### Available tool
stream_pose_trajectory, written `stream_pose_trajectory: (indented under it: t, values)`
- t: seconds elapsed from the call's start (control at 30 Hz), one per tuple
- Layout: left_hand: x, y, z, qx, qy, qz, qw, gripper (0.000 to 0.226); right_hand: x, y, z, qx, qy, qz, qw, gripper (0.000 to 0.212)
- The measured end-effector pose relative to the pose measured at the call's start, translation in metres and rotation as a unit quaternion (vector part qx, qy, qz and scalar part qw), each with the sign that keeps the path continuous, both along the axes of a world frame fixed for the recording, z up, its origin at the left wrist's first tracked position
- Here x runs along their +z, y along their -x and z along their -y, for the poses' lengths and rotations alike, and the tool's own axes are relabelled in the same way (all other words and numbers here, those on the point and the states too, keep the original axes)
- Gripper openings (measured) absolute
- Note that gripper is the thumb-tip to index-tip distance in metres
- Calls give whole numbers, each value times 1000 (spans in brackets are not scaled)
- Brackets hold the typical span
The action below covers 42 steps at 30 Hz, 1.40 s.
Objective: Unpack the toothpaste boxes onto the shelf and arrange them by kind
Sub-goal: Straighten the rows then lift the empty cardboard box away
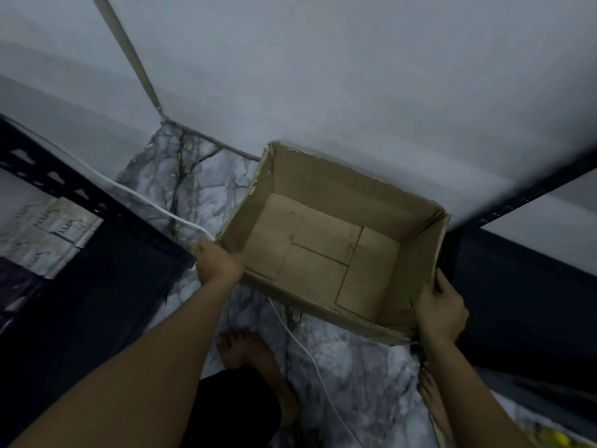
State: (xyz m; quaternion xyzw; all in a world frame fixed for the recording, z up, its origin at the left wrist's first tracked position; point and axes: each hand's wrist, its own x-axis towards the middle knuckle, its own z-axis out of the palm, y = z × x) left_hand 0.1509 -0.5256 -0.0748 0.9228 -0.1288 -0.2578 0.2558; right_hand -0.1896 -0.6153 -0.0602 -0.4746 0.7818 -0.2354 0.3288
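Observation:
An open brown cardboard box point(365, 192) is held above the marble-patterned floor, tilted toward me, and its inside shows only bare bottom flaps. My left hand point(218, 263) grips the box's near left corner. My right hand point(441, 307) grips the near right corner, fingers curled over the rim. No toothpaste boxes are in view.
A dark metal shelf frame point(74, 189) stands at the left with white Lux packs point(48, 234) on a lower level. Another dark shelf rail point(529, 195) crosses at the right. A white cable point(310, 354) runs across the floor point(355, 376) by my bare feet point(248, 347). Grey walls meet behind the box.

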Motion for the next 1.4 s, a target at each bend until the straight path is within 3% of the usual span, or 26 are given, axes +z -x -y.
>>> stream_pose_trajectory:
  t: [0.2,0.33,0.43,0.57,0.83,1.1,1.3,1.4]
  values:
    - [11,3,1,11,78,16,997,28,1,10,-2,-15,-11,20,1000,48]
    - [18,0,11,-3,134,34,990,66,-1,11,-4,-9,8,19,1000,46]
    - [16,-3,11,1,141,15,990,77,0,2,-3,45,13,15,999,44]
    - [8,-4,2,5,115,-18,993,71,-5,-12,5,110,-1,15,994,45]
    - [8,-11,1,2,99,-4,995,91,-9,-40,14,147,-28,63,987,49]
    - [19,-15,-3,12,85,-22,996,85,-18,-133,15,201,-111,263,937,65]
    - [12,-27,-5,30,94,-13,995,77,-24,-206,25,224,-107,286,925,67]
    - [10,-22,-4,25,100,-17,995,80,-30,-234,31,246,-93,273,925,86]
